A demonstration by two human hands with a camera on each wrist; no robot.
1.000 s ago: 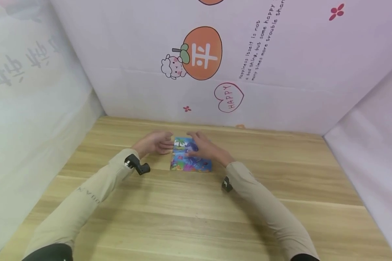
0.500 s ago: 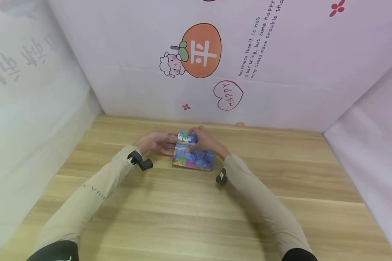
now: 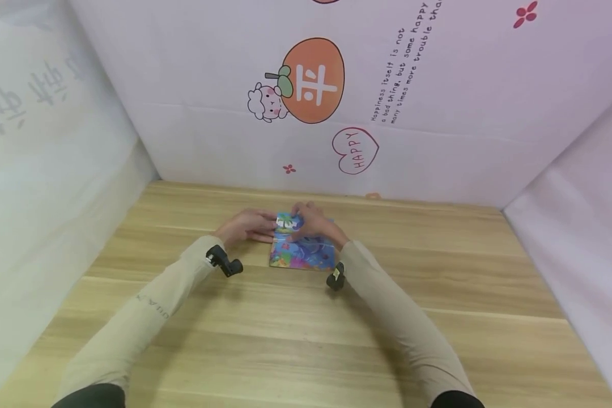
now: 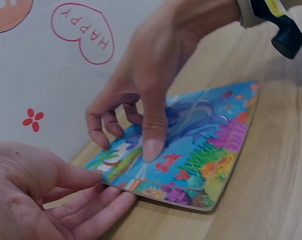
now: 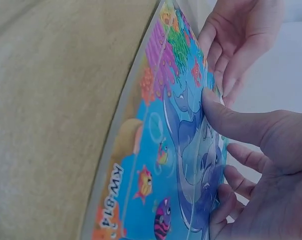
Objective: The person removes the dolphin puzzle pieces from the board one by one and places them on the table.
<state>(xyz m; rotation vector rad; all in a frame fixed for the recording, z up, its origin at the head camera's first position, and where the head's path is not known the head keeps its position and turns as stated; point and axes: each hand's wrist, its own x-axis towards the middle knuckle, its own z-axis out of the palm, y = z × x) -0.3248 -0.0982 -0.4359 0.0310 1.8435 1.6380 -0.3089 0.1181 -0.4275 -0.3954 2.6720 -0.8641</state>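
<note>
A thin, square-cornered picture puzzle board (image 3: 306, 258) with a bright sea scene lies near the back of the table. Dolphins, coral, a crab and the print KW-814 show on its glossy face. At its left edge my left hand (image 3: 247, 225) pinches it, thumb on the face and fingers underneath, as the left wrist view shows. My right hand (image 3: 316, 222) reaches over from the right. Its thumb (image 4: 153, 135) presses on the picture while the other fingers (image 4: 98, 131) bend down at the far side. Part of the picture is hidden beneath this hand.
The light wooden table (image 3: 265, 340) stretches toward the person. Behind the board rises a white printed cloth (image 3: 209, 136), with more white cloth walls on both sides. Small dark cameras (image 3: 226, 263) sit on the wrists over beige sleeves (image 3: 117, 323).
The left hand has come to the board's edge and now holds it. The board has shifted slightly right, after tilting up briefly half a second ago. The right forearm has swung inward.
</note>
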